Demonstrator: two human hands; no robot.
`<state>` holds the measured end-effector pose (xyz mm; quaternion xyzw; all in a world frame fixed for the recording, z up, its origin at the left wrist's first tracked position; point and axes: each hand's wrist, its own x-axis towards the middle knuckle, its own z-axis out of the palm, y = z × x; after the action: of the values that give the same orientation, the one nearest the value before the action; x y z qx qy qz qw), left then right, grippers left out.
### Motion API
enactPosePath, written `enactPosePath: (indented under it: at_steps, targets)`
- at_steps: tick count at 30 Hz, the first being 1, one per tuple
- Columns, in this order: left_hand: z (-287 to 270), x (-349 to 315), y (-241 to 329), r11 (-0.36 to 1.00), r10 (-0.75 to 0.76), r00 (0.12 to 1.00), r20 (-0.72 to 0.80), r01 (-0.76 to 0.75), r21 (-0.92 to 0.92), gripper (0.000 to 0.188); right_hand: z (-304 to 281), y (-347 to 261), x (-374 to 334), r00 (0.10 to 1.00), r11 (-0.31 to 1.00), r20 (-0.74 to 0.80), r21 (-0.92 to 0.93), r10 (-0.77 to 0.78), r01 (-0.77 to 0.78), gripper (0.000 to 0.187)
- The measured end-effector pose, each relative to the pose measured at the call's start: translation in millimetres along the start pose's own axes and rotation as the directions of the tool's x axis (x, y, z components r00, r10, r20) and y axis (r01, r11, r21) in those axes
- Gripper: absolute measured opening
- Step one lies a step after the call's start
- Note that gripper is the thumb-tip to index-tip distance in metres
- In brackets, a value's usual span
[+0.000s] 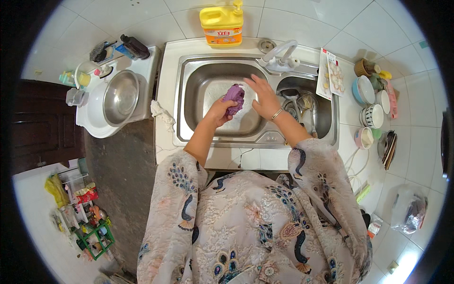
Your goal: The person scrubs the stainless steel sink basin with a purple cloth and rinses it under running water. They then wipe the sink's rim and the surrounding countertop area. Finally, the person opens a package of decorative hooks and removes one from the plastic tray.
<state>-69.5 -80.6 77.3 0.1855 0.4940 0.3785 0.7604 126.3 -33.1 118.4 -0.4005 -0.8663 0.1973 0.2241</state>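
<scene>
Over the large basin of the steel sink [181, 124], my left hand [219, 110] grips a crumpled purple cloth [234, 98]. Its fingers wrap round the cloth's lower left side. To the right of the cloth, my right hand [265, 95] is apart from it, fingers stretched out and holding nothing. A bracelet circles that wrist. The white faucet [280, 57] stands just behind my right hand. In the smaller basin to the right lie a ladle [291, 94] and other metal utensils, partly hidden by my right forearm.
A yellow pump jug [221, 27] stands behind the sink. Bowls [363, 90] line the counter's right side, near a white card package [331, 75]. A white rag [162, 115] hangs over the left edge. Farther left, a steel basin [121, 98] leans in a white washbasin [92, 116].
</scene>
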Motion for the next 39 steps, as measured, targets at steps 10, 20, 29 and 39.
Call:
enactPosePath:
  at_steps: [10,20,29,39]
  targets:
    - [-8.1,17.8,24.7,0.345,0.335,0.898,0.283,-0.397,0.851,0.033,-3.5,-4.4,49.8,0.881,0.863,0.421,-0.34,-0.216,0.374,0.017]
    - [30.8,-7.0,18.1,-0.195,0.604,0.741,0.294,-0.22,0.956,0.038,11.0,9.0,73.5,0.629,0.972,0.748,-0.23,0.212,-0.054,0.026]
    - [-7.9,-8.1,29.2,0.713,0.281,0.957,-0.073,-0.158,0.683,0.021,-18.7,-1.1,28.3,0.954,0.982,0.239,0.097,-0.18,0.161,0.075]
    - [43.3,-60.6,85.9,0.921,-0.185,0.904,0.384,0.023,0.389,0.022,-56.1,-38.8,53.9,0.77,0.756,0.351,-0.21,-0.533,0.62,0.054]
